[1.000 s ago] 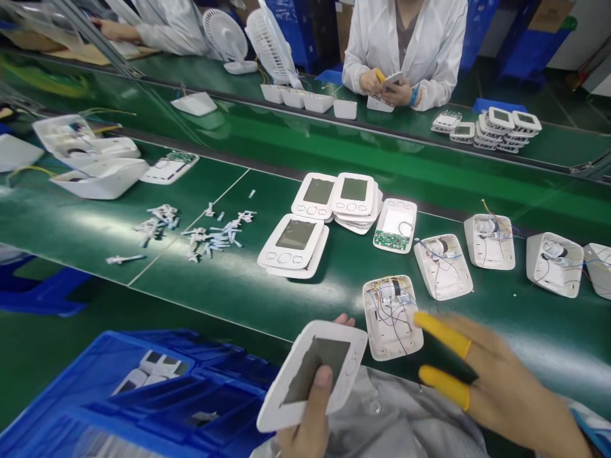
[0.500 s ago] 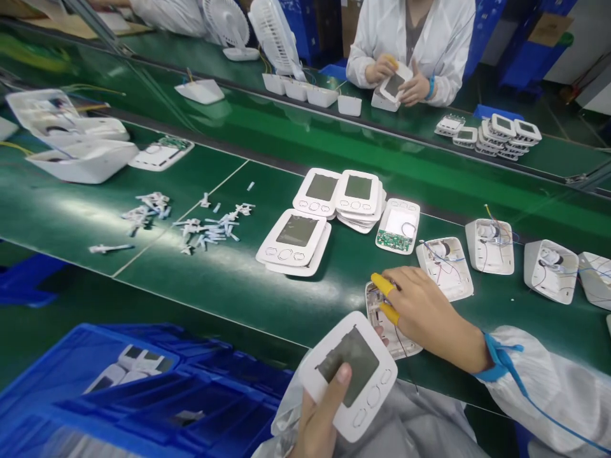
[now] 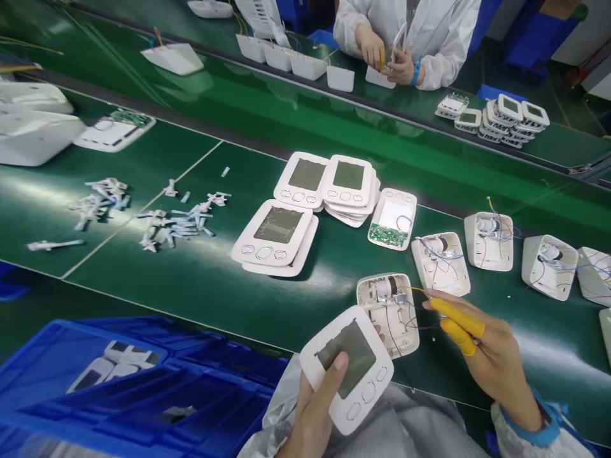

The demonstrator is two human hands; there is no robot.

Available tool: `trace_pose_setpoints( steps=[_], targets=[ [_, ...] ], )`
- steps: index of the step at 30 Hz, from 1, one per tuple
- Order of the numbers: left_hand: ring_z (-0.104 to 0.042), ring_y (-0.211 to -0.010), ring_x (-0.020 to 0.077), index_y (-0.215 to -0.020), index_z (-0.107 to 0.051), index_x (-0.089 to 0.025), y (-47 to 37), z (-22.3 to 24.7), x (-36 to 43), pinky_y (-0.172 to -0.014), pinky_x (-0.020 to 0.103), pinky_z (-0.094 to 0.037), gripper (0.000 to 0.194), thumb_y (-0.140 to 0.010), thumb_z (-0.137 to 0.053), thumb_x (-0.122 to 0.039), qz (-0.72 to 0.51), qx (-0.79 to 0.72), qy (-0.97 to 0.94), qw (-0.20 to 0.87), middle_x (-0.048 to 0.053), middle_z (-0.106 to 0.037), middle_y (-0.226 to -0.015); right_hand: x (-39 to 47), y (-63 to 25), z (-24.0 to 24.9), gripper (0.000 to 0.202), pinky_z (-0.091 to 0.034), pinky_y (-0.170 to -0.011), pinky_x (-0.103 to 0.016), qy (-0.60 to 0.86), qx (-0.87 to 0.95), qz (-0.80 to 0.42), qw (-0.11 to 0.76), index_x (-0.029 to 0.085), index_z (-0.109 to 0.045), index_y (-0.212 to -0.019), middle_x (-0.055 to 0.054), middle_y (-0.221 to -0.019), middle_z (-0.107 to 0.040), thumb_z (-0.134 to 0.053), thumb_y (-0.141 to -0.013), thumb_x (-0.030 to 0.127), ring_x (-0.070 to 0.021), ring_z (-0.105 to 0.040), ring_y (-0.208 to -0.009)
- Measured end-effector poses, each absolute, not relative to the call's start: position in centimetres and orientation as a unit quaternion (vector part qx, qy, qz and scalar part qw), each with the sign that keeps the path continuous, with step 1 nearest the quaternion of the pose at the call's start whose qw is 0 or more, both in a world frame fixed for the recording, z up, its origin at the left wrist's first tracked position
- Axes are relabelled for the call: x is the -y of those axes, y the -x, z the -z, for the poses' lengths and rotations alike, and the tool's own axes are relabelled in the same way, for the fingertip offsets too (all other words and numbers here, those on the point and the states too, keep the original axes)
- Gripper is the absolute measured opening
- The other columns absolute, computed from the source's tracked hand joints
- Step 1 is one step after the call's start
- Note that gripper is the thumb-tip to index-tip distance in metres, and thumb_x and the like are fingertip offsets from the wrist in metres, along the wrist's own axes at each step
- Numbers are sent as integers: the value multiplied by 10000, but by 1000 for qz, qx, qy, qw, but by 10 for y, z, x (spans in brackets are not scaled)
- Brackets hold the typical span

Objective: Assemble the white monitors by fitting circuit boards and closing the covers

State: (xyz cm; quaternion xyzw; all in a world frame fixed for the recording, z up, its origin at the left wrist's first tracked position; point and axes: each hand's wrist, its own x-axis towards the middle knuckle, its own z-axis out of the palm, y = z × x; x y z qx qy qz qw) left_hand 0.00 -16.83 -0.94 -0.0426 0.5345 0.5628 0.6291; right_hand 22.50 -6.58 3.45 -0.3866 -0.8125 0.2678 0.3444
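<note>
My left hand (image 3: 317, 397) grips a white front cover (image 3: 329, 340) with a grey screen and three outlined buttons, thumb lying on the screen. Partly behind that cover, an open white housing (image 3: 377, 299) rests on the bench, holding a small motor or pump and loose wires. To its right is my right hand (image 3: 482, 346), with yellow finger cots on two fingers. Its fingertips are closed together on thin wires (image 3: 416, 289) running out of the housing; exactly how many wires they pinch is hidden.
Stacked covers (image 3: 274, 232) lie mid-bench beside a cover with a green circuit board (image 3: 389, 235). More open housings (image 3: 442, 264) line the right. Small white parts (image 3: 176, 226) are scattered left. A blue crate (image 3: 143, 388) stands below. Across the bench, a co-worker's hands (image 3: 398, 67) handle a part.
My right hand has moved from inside the housing out to its right, drawing wires along. My left hand keeps the cover nearly in place. The view has shifted slightly.
</note>
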Motion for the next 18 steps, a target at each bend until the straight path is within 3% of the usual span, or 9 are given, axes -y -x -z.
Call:
trace_pose_setpoints(
  steps=[2,5,9,14,18],
  targets=[
    [-756,-1111,388,-1483,-535,-201,-2,8,167,-894,455,-665,928,-704,-928,-518,-569,-548,41,612,136,-788,-1206,77,-229,-24,473,-622,-1078,-430,421,789,-256,366,331,-650,-1414,-20,-1281,-759,-601,-997,112,-234,-702,-1260],
    [-772,-1057,374,-1437,-576,-188,-3,7,164,-823,412,-677,898,-686,-930,-529,-576,-575,23,581,123,-795,-1172,90,-230,-13,487,-690,-936,-398,465,747,-234,413,370,-683,-1365,1,-1221,-781,-627,-969,93,-232,-766,-1119],
    [-794,-932,347,-1268,-669,-160,2,8,159,-732,377,-678,770,-653,-948,-528,-558,-623,3,549,92,-814,-1001,94,-230,-14,472,-719,-795,-357,469,736,-229,432,380,-721,-1309,13,-1127,-803,-676,-938,91,-219,-796,-964],
    [-784,-806,281,-1097,-709,-178,13,10,155,-698,340,-667,711,-552,-1012,-519,-563,-581,-14,588,57,-786,-880,94,-225,-25,477,-725,-798,-335,451,719,-260,461,383,-733,-1289,27,-1100,-809,-732,-908,96,-206,-804,-928],
    [-677,-596,138,-1105,-724,-211,13,-4,155,-546,201,-578,575,-669,-973,-489,-571,-509,-58,641,4,-711,-783,96,-211,-25,414,-716,-820,-292,436,682,-321,492,368,-758,-1245,38,-1054,-820,-761,-908,127,-189,-814,-898]
  ],
)
